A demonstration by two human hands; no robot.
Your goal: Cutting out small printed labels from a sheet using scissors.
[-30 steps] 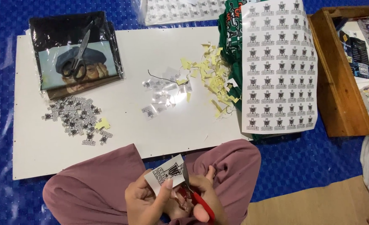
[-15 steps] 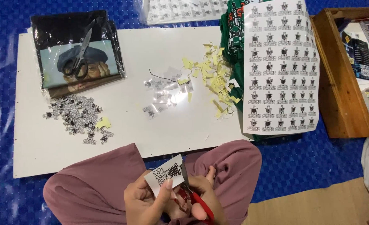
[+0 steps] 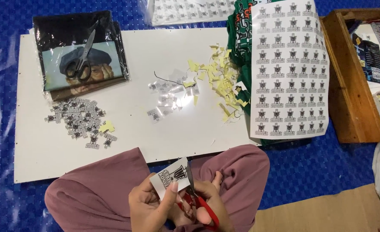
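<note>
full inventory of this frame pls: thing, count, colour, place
white board: 1, on blue tarp
sticker sheet: 1, white with black prints, right of board
cut stickers: pile, black and white, board left
yellow scraps: pile, board right
clear scraps: several, board middle
bagged garment: 1, dark, board top left
grey scissors: 1, on the garment
wooden box: 1, brown, far right
red scissors: 1, right hand
sticker piece: 1, left hand
</note>
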